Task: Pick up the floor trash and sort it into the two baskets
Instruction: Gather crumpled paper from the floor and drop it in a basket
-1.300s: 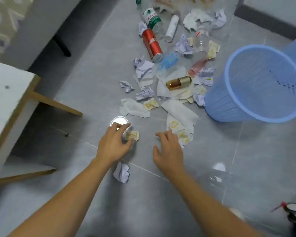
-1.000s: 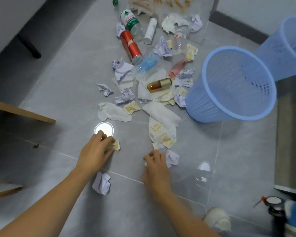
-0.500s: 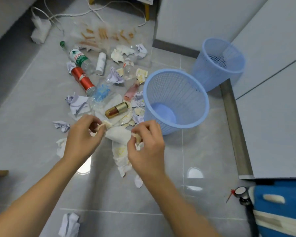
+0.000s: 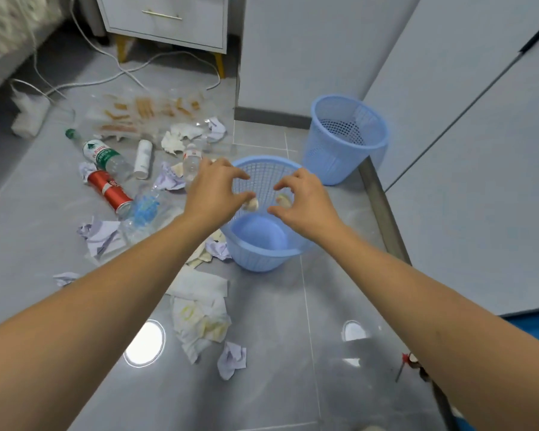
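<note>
My left hand (image 4: pixel 215 191) and my right hand (image 4: pixel 302 200) hover side by side over the near blue basket (image 4: pixel 262 259), fingers spread. A small yellowish paper scrap (image 4: pixel 251 204) sits just under my left fingertips and another scrap (image 4: pixel 283 199) by my right fingertips, both above the basket's mouth. A second blue basket (image 4: pixel 333 163) stands farther back on the right. Floor trash lies to the left: a red can (image 4: pixel 109 191), a green-label bottle (image 4: pixel 103 155), a white tube (image 4: pixel 143 158), a clear bottle (image 4: pixel 143 209), crumpled papers (image 4: pixel 98 234) and stained tissues (image 4: pixel 199 309).
A nightstand (image 4: pixel 168 20) with yellow legs stands at the back, with white cables (image 4: pixel 106 79) on the floor before it. Grey cabinet doors (image 4: pixel 448 150) close the right side. A crumpled paper (image 4: pixel 231 359) lies near me; a blue object (image 4: pixel 535 325) sits low right.
Both hands picked small scraps off the floor, rose and moved right over the near basket. Their fingers have spread apart above it. The view tilted up.
</note>
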{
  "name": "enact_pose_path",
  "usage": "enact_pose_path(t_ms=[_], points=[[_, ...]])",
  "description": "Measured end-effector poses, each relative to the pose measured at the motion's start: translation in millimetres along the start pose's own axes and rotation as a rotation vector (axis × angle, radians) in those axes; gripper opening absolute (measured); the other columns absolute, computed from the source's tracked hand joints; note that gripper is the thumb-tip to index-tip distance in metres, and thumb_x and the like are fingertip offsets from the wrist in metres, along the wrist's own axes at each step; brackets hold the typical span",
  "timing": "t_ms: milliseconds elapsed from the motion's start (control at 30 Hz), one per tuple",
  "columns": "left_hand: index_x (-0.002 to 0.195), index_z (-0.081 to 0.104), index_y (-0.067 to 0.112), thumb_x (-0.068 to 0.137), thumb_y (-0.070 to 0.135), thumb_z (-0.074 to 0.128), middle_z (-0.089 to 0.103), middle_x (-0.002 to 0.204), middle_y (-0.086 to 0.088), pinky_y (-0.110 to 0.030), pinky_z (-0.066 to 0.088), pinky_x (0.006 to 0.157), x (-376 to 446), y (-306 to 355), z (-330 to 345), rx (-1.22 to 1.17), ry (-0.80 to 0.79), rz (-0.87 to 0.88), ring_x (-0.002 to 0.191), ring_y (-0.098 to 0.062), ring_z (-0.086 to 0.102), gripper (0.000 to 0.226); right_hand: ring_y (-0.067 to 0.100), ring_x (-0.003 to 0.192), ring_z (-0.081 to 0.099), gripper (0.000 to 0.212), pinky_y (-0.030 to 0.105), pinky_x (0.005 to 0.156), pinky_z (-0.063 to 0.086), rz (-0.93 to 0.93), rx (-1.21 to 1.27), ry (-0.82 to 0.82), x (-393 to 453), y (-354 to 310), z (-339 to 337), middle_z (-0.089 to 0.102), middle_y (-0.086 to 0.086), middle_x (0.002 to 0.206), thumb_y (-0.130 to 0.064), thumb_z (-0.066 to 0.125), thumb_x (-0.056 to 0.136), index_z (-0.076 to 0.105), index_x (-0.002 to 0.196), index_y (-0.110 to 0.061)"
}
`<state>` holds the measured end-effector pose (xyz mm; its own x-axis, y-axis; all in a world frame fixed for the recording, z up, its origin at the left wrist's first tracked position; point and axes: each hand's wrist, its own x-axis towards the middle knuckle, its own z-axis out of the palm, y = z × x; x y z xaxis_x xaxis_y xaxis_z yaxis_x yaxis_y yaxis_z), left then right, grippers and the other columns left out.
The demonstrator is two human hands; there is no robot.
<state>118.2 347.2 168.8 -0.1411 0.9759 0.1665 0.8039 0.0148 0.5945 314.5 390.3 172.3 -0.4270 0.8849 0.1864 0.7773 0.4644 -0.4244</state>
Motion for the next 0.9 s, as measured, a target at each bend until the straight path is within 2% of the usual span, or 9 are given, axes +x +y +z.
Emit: enact_pose_path(t_ms=[67,167,233,300,367,500,667,833,900], points=[[0.121,0.072,0.022,0.090,0.040,0.072,0.059,0.116,-0.005,-0.045,0.044,0.094,-3,-3,-1,0.021,0.017,0.000,0.122,-0.030,0.043,0.036,0.022,0.109,0.052,0.033,0.036,0.089,0.046,0.001,-0.031,-0.046,-1,4,-1,0.059,0.001,0.107,-0.038,0.080,0.078,0.071,0.105,-0.021],[0.128,0.065,0.019,0.093,0.034,0.068,0.056,0.118,-0.007,-0.047,0.048,0.090,-8,-13,-8,0.035,0.098,-0.017,0.122,-0.031,0.045,0.038,0.024,0.106,0.051,0.024,0.042,0.082,0.050,0.007,-0.125,0.075,-4,16,-6,0.055,0.000,0.107,-0.026,0.074,0.081,0.067,0.103,-0.020],[0.137,0.058,0.018,0.092,0.031,0.066,0.055,0.127,-0.010,-0.046,0.049,0.089,-10,-20,-12,0.045,0.059,-0.110,0.122,-0.033,0.050,0.048,0.028,0.105,0.048,0.033,0.045,0.080,0.051,0.098,-0.208,0.112,-8,31,-8,0.051,0.002,0.111,-0.020,0.071,0.077,0.063,0.109,-0.019],[0.138,0.055,0.014,0.089,0.028,0.067,0.061,0.127,-0.013,-0.046,0.052,0.088,-9,-25,-11,0.029,-0.059,-0.210,0.113,-0.034,0.059,0.052,0.033,0.109,0.046,0.048,0.043,0.081,0.050,0.252,-0.229,0.027,-11,47,-9,0.045,0.005,0.120,-0.018,0.069,0.075,0.057,0.122,-0.021],[0.129,0.062,0.010,0.085,0.022,0.069,0.070,0.112,-0.013,-0.045,0.056,0.082,-7,-26,-5,0.023,-0.131,-0.240,0.100,-0.033,0.065,0.046,0.036,0.109,0.050,0.060,0.037,0.080,0.047,0.367,-0.145,-0.112,-14,61,-8,0.041,0.008,0.124,-0.013,0.068,0.077,0.051,0.133,-0.021],[0.120,0.071,0.013,0.082,0.016,0.070,0.074,0.101,-0.007,-0.037,0.055,0.072,2,-11,16,0.020,-0.102,-0.191,0.091,-0.028,0.068,0.038,0.037,0.098,0.059,0.065,0.041,0.081,0.053,0.397,-0.071,-0.150,-22,88,-14,0.041,0.009,0.121,-0.006,0.064,0.075,0.048,0.136,-0.020],[0.121,0.070,0.015,0.081,0.023,0.073,0.075,0.104,-0.008,-0.043,0.057,0.083,23,41,61,-0.048,-0.137,-0.103,0.099,-0.032,0.069,0.041,0.034,0.106,0.054,0.066,0.037,0.078,0.050,0.465,-0.251,-0.116,-37,143,-52,0.041,0.010,0.122,-0.009,0.068,0.074,0.048,0.135,-0.019],[0.120,0.070,0.015,0.081,0.030,0.072,0.073,0.106,-0.008,-0.043,0.055,0.082,34,95,112,-0.095,-0.174,-0.020,0.101,-0.032,0.066,0.041,0.033,0.105,0.054,0.066,0.038,0.072,0.050,0.557,-0.364,-0.138,-55,200,-87,0.043,0.011,0.121,-0.012,0.072,0.073,0.050,0.134,-0.019],[0.118,0.070,0.015,0.082,0.031,0.072,0.073,0.105,-0.008,-0.043,0.056,0.082,37,109,126,-0.107,-0.186,0.005,0.099,-0.031,0.067,0.040,0.033,0.110,0.052,0.067,0.039,0.076,0.051,0.587,-0.394,-0.147,-62,215,-96,0.044,0.012,0.124,-0.012,0.073,0.073,0.050,0.136,-0.018]])
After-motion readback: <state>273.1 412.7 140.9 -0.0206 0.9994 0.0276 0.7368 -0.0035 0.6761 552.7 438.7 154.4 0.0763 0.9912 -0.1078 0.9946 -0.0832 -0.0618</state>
